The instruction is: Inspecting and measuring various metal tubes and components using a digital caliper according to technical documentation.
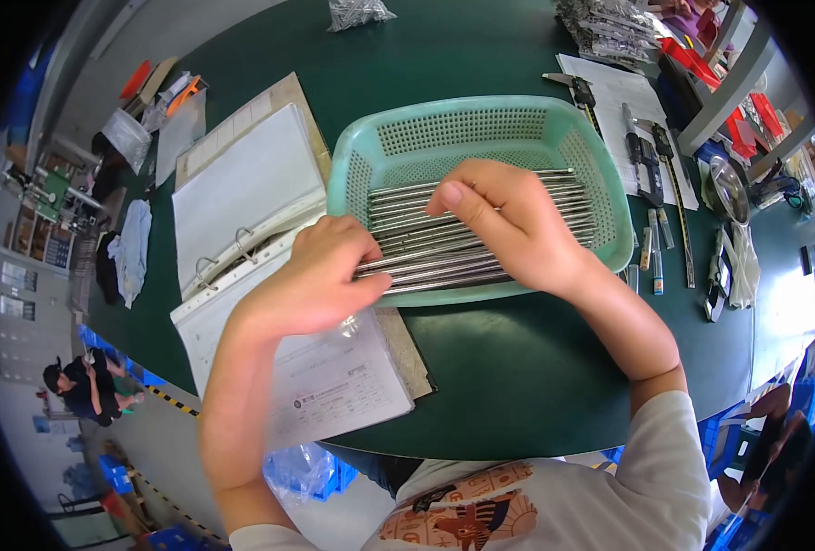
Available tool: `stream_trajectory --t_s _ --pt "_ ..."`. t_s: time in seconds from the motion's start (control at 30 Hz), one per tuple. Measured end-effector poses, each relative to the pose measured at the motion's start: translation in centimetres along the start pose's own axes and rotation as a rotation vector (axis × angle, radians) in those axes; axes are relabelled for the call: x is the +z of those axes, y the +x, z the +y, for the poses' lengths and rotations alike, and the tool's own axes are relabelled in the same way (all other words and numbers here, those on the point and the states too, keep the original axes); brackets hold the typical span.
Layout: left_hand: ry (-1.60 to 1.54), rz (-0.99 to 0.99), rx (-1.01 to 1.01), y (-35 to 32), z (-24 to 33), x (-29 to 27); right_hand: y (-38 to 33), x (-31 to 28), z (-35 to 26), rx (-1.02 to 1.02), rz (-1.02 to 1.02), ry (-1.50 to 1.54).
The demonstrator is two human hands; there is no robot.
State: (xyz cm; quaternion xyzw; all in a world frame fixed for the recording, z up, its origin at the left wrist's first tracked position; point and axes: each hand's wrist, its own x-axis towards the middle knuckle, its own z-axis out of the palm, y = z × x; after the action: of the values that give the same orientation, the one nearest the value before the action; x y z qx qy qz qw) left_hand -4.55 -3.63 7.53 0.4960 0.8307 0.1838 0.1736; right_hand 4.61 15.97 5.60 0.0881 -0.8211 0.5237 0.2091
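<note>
A light green plastic basket [481, 106] stands on the table, holding many thin, shiny metal rods [407, 225] laid side by side. My left hand [320, 280] reaches over the basket's left rim, its thumb and fingers closed around the left ends of some rods at the near side. Over the middle of the pile, my right hand [517, 225] is curled with thumb and forefinger together on a rod. Its other fingertips are hidden behind the hand. Under my left forearm lies an open ring binder [251, 193] with paper sheets.
Calipers [644, 161] lie on white paper [609, 87] to the right, with small tubes [656, 253] nearer. A metal bowl [727, 191] sits further right. Bagged metal parts [609, 32] are piled at the back of the green table [517, 367]. People are visible at both sides.
</note>
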Motion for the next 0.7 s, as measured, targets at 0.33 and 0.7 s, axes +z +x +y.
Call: stream_trajectory --t_s 0.33,0.7 --pt "-0.488 0.341 -0.070 1.2 0.2 0.5 0.5 -2.7 -0.1 0.050 0.014 0.206" --pt "-1.175 0.601 0.049 5.6 2.5 0.7 1.0 -3.9 0.0 -0.051 0.178 0.010"
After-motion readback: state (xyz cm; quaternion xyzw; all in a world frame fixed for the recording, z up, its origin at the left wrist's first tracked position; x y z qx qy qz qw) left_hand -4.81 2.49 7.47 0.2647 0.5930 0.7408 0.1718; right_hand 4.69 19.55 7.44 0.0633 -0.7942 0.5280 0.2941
